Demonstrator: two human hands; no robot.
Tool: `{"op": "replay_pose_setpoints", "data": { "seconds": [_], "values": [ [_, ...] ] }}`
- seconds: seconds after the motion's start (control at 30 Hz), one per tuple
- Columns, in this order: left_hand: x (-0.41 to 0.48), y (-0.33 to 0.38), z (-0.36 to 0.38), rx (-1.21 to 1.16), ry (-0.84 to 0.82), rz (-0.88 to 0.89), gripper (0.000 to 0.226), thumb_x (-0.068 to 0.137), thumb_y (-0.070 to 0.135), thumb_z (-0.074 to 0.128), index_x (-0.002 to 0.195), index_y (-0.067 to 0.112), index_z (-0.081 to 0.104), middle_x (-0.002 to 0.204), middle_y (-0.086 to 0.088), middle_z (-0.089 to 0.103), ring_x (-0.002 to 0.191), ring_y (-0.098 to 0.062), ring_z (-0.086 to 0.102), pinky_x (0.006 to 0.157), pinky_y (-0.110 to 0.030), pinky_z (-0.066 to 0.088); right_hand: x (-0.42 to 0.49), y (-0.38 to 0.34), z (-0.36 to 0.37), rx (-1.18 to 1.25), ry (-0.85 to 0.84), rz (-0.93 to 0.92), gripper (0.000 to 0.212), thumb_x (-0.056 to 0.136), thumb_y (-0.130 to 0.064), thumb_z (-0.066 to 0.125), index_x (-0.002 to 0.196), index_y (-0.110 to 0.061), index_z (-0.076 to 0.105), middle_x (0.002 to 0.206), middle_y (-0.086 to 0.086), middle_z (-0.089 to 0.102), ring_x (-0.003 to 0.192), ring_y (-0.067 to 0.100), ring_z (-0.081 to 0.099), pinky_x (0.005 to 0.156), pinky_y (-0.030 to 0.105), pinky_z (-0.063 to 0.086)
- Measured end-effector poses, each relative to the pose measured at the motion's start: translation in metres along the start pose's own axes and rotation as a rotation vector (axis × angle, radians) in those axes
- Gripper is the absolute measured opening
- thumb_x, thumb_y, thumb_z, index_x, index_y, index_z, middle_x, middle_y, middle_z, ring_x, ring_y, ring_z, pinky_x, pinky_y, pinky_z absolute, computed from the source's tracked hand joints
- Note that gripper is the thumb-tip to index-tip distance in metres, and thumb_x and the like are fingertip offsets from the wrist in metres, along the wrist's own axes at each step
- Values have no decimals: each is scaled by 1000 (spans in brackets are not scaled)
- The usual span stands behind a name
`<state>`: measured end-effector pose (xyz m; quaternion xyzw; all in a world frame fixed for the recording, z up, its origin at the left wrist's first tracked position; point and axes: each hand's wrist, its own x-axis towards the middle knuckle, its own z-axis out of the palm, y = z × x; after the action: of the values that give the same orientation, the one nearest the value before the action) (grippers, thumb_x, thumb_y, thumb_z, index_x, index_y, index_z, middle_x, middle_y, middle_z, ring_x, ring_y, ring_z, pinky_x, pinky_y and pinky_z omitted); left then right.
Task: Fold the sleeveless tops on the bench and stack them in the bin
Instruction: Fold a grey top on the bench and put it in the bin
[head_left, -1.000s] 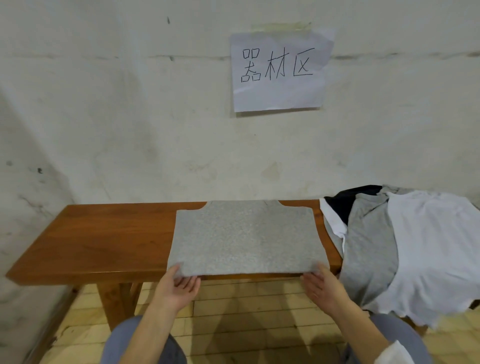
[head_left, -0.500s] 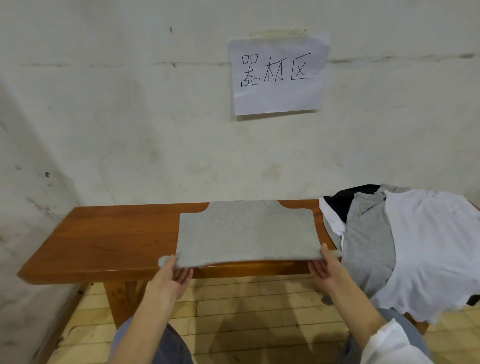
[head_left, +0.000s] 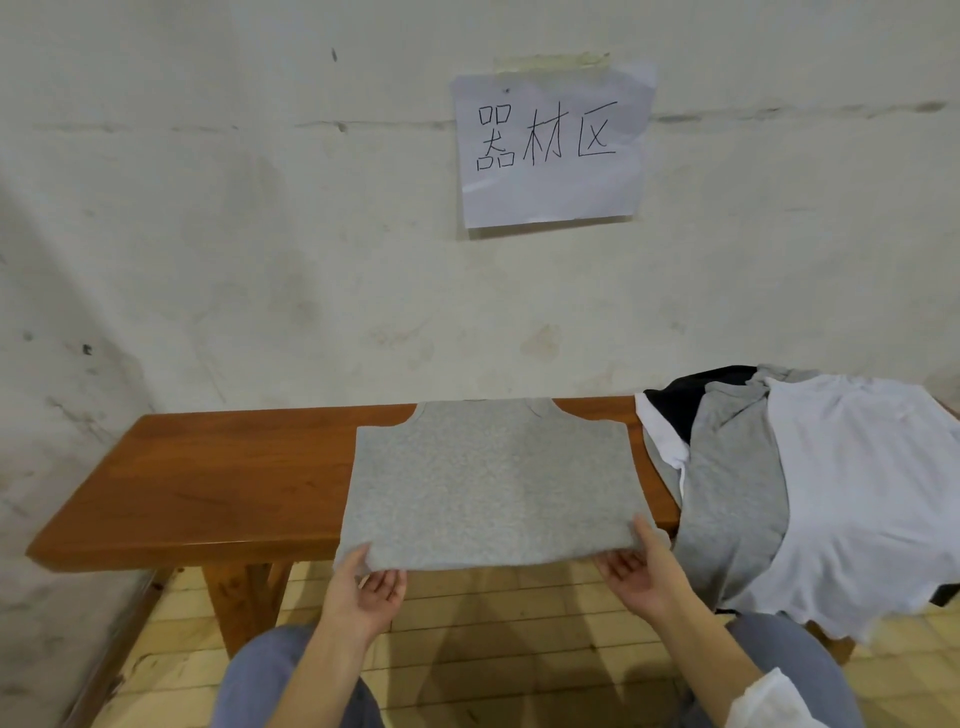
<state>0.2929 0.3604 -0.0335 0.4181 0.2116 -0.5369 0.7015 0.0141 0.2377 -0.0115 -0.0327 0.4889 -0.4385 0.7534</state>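
On one bench (head_left: 208, 483): one grey top (head_left: 488, 483) spread, left hand (head_left: 369, 584) and right hand (head_left: 638, 571) each pinching near hem; one clothes pile (head_left: 841, 493) at right

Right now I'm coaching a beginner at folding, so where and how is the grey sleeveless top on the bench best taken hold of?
By its two near hem corners, from the front. The grey sleeveless top lies flat, neckline toward the wall, its hem overhanging the bench edge, so fingers slip beneath and thumbs press on top, as the left hand and right hand show.
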Motion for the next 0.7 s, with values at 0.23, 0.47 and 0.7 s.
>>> {"op": "replay_pose_setpoints", "data": {
  "seconds": [0.23,0.47,0.7],
  "values": [
    [-30,22,29,-146,-226,44,23,67,11,62,90,9,57,90,-7,62,87,-18,58,80,-31,47,-6,-13,27,-25,-58,-225,48,99,-38,43,139,-11,38,102,11,58,91,25,57,87,41,47],
    [-65,50,51,-395,-500,126,31,44,4,77,58,16,52,71,-1,58,74,-12,56,87,-25,45,-32,-35,45,-81,-3,-506,47,101,-37,37,137,-8,42,95,7,63,82,19,63,67,31,52],
    [-88,41,37,-290,-642,185,12,69,20,69,63,21,59,72,6,61,69,-10,65,69,-32,55,-59,-44,41,-78,96,-636,33,98,-35,43,122,-13,49,103,6,60,88,16,61,67,26,51]
  ]
}}
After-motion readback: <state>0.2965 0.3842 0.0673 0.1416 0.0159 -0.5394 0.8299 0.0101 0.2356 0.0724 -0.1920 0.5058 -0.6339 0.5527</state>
